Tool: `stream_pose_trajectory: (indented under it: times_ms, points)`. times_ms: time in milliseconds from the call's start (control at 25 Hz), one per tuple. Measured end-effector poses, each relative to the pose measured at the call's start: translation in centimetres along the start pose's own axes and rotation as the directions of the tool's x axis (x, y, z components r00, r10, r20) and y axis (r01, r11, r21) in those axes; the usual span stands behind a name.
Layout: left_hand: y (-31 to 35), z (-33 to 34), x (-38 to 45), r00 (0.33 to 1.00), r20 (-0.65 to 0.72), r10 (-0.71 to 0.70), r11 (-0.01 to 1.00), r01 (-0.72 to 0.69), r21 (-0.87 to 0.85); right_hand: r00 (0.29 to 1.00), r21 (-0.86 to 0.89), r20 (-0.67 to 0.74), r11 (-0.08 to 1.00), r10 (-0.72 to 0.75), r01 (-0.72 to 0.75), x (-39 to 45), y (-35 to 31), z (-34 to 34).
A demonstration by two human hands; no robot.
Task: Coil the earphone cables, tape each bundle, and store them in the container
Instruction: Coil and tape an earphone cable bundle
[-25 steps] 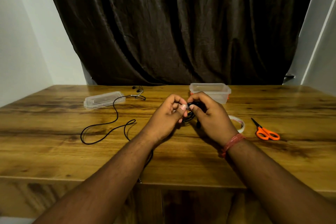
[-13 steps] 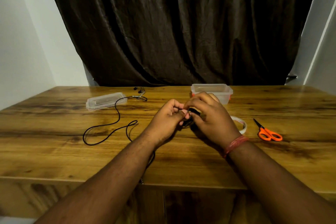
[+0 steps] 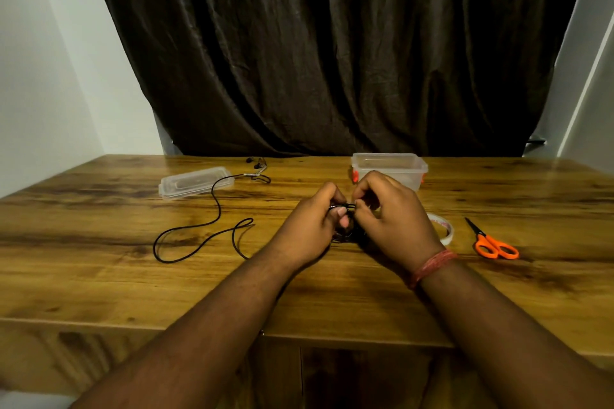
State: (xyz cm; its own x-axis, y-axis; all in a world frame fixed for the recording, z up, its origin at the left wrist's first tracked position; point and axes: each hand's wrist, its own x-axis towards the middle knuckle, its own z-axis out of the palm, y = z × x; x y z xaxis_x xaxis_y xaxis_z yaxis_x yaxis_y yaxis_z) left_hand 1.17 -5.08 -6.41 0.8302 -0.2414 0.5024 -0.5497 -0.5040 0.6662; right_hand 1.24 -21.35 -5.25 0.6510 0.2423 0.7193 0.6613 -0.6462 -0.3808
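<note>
My left hand (image 3: 314, 226) and my right hand (image 3: 390, 216) meet over the middle of the table and both pinch a small coiled bundle of black earphone cable (image 3: 344, 207); most of the bundle is hidden by my fingers. A second black earphone cable (image 3: 217, 209) lies loose on the table to the left, its earbuds (image 3: 255, 164) near the far edge. The clear plastic container (image 3: 408, 166) stands just behind my right hand. A roll of clear tape (image 3: 443, 231) lies beside my right wrist.
The container's clear lid (image 3: 194, 181) lies at the far left of the wooden table (image 3: 99, 276). Orange-handled scissors (image 3: 490, 242) lie to the right of the tape. A dark curtain hangs behind the table.
My hands have stayed together on the bundle, with the fingers shifting slightly around it. The loose cable, container, tape and scissors have not moved.
</note>
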Motion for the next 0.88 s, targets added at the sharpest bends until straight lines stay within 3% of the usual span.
stream_pose_trajectory:
  times_ms: [120, 320, 480, 880]
  points:
    - [0.3, -0.1, 0.0, 1.000, -0.006, -0.011, 1.000, 0.011, -0.001, 1.000, 0.056, -0.021, 0.998, 0.012, -0.010, 0.1, 0.0, 0.1]
    - [0.3, 0.0, -0.1, 0.983, -0.010, -0.184, 0.974, 0.181, -0.135, 0.996, 0.115, -0.075, 0.993, 0.041, -0.032, 0.2, 0.1, 0.8]
    - [0.0, 0.3, 0.4, 0.962, -0.009, -0.272, 0.906, 0.253, -0.340, 0.992, 0.167, -0.087, 0.983, 0.088, -0.073, 0.4, 0.3, 0.8]
    - [0.2, 0.3, 0.3, 0.953, 0.034, -0.300, 0.827, 0.278, -0.489, 0.992, 0.076, -0.127, 0.997, 0.005, 0.005, 0.4, -0.1, 1.1]
